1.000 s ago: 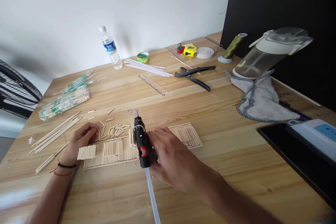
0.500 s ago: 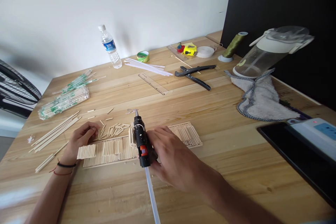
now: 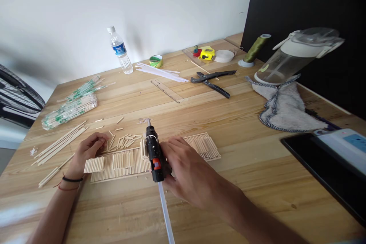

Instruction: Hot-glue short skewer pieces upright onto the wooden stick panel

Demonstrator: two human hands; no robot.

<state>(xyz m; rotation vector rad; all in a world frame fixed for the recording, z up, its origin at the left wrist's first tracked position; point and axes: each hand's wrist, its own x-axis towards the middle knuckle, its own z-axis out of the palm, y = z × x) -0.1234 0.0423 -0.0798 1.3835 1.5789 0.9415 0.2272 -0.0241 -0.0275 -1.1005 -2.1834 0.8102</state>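
The right hand [image 3: 187,171] grips the black glue gun [image 3: 153,151]. It stands on the mat of little sticks [image 3: 120,164] in the middle of the tabletop [image 3: 234,133], tip pointing away. The left hand [image 3: 89,149] curls at the mat's left end. Whether it pinches a stick cannot be told. The hot tip could burn fingers that come too close, and glue could drip and stick the mat to the wood. Counted: two hands, one glue gun, one mat, one water bottle [image 3: 120,51], one ruler [image 3: 166,91], one pair of pliers [image 3: 213,79] — the loose short sticks [image 3: 127,140] are too many to count.
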